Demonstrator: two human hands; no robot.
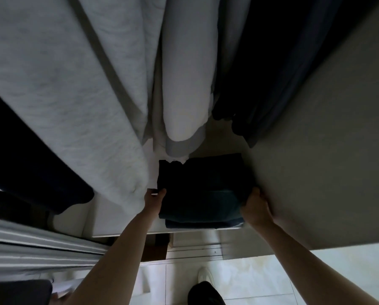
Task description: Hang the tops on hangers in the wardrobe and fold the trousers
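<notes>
Dark folded trousers (200, 190) gripped by both hands (203, 204).

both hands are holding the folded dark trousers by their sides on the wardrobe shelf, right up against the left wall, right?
Not quite: the folded dark trousers sit against the right wall, as the head view shows. Both the left hand and right hand do hold their sides on the shelf.

Both bare forearms reach forward and up from the bottom of the view, converging slightly. Left hand (154, 200): wrist straight, thumb raised, fingers hidden behind the left edge of the folded trousers (203, 192) it touches; grip state not readable. Right hand (255, 205): fingers curled round the right edge, knuckles toward the camera, wrist bent a little inward. Hands level with each other, well apart.
</notes>
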